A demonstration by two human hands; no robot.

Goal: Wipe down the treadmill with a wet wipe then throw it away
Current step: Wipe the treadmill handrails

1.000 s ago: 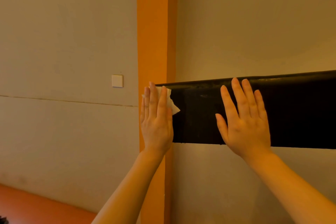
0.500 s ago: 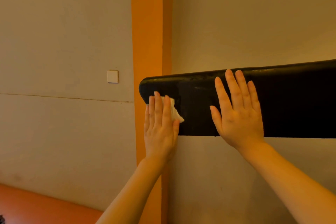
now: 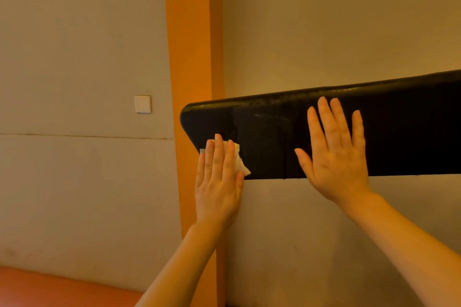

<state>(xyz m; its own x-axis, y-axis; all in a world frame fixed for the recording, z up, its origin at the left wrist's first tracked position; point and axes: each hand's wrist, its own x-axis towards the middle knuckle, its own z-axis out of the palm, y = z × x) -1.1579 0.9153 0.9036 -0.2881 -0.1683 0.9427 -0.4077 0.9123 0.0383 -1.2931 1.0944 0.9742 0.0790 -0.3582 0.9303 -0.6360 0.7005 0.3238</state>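
The treadmill's black panel (image 3: 404, 127) crosses the right half of the view, its rounded left end in front of an orange wall strip. My left hand (image 3: 218, 179) lies flat with straight fingers at the panel's lower left corner and presses a white wet wipe (image 3: 239, 162) against it; only the wipe's right edge shows past the fingers. Flat on the panel's face further right, my right hand (image 3: 334, 157) rests with spread fingers and holds nothing.
A beige wall fills the background, with a vertical orange strip (image 3: 189, 32) and a white wall switch (image 3: 143, 104) to the left. A strip of reddish floor (image 3: 50, 289) shows at the bottom left.
My left hand has slid the wipe down from the panel's top left edge to its lower left corner. More of the panel's rounded left end shows. My right hand stayed flat on the panel.
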